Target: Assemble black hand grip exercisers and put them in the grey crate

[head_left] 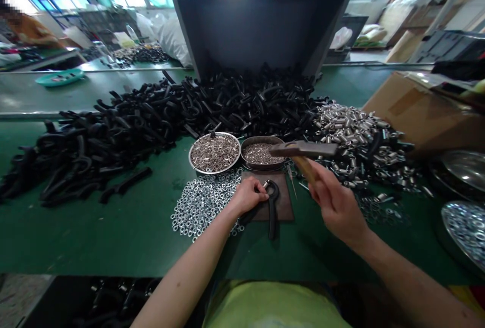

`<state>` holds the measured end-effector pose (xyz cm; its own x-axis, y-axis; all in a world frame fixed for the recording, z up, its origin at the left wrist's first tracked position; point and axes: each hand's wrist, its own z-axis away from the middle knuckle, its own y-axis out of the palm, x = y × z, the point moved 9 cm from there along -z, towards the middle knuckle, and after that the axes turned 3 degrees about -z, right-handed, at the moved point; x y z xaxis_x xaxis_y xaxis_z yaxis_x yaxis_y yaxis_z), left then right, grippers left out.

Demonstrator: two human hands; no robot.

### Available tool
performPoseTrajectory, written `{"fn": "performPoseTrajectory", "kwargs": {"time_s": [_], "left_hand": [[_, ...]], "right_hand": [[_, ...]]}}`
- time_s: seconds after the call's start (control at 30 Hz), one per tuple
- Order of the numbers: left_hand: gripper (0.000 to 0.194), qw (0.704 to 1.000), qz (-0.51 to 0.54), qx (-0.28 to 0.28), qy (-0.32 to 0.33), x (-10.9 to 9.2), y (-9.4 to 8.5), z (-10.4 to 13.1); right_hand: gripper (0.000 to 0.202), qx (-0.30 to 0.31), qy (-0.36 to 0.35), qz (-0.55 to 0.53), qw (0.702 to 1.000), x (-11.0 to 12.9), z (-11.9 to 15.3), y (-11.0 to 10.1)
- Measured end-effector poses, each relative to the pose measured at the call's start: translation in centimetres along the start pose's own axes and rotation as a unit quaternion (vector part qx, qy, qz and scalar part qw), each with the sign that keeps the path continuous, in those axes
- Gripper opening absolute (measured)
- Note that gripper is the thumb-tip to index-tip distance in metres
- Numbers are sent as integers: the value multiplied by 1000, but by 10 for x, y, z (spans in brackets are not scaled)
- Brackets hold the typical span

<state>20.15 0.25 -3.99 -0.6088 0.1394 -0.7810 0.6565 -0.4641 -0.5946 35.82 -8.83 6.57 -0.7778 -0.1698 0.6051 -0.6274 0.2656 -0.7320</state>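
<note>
My right hand point(337, 204) grips the wooden handle of a hammer point(308, 149), its metal head raised above the table. On a flat brown metal plate point(286, 212) lies a black ring-ended handle point(272, 217), its straight end pointing toward me. My left hand point(248, 195) is closed, fingertips pinching that handle at its ring, beside a small silvery metal piece point(266, 184). Part of another dark piece shows under the left hand. Just left of the plate spread many small metal nuts or washers point(204, 206). A thin pointed tool point(291, 179) lies right of the plate.
Behind the plate stand a round dish of small pins point(214, 153) and an oval tin of tiny parts point(261, 154). Black handles point(132, 131) pile up before a tipped grey bin point(261, 30). Silvery metal sleeves point(352, 126) and a cardboard box point(417, 110) are at right.
</note>
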Motion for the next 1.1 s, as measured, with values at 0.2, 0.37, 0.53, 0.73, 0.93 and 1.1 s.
{"fn": "performPoseTrajectory", "kwargs": {"time_s": [0.2, 0.37, 0.53, 0.73, 0.93, 1.1], "left_hand": [[9, 1000, -11, -5, 18, -2, 0, -1], [24, 990, -52, -101, 82, -10, -10, 23], [28, 966, -145, -203, 71, -3, -15, 66], [4, 966, -205, -145, 67, -3, 0, 71], [4, 964, -219, -139, 64, -4, 0, 68], [9, 963, -241, -109, 42, -3, 1, 62]], "right_hand": [[41, 165, 57, 99, 980, -42, 10, 55], [39, 121, 59, 36, 990, -15, 9, 23], [40, -72, -31, -59, 995, 24, 32, -31], [39, 143, -7, 48, 988, 4, 38, 33], [44, 19, -20, -8, 1000, 18, 37, 2], [42, 154, 4, 111, 982, -18, 56, 50]]}}
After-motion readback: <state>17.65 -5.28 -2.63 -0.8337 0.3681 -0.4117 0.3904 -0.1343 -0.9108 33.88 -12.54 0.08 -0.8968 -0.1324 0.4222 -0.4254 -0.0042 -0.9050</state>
